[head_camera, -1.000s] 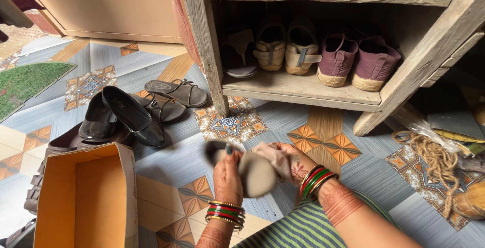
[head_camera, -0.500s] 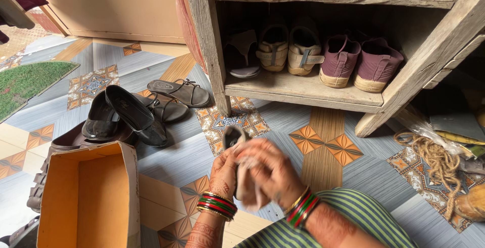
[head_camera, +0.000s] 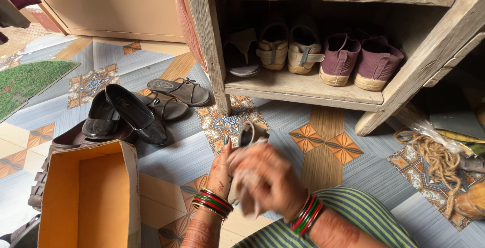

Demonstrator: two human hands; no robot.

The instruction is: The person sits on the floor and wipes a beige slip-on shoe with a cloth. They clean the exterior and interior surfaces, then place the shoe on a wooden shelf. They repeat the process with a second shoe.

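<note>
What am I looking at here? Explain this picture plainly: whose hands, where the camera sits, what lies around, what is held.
The camera sits on a person's head, looking down. Their left hand holds a small beige shoe; the right hand, blurred, covers it with what may be a cloth. On the patterned tile floor stand an open cardboard box, black shoes and brown sandals. The wooden rack holds beige shoes and maroon shoes. Rope lies on the right.

One head-worn view looks steeply down, close over the lap, facing a wooden shoe rack (head_camera: pixel 303 88).
</note>
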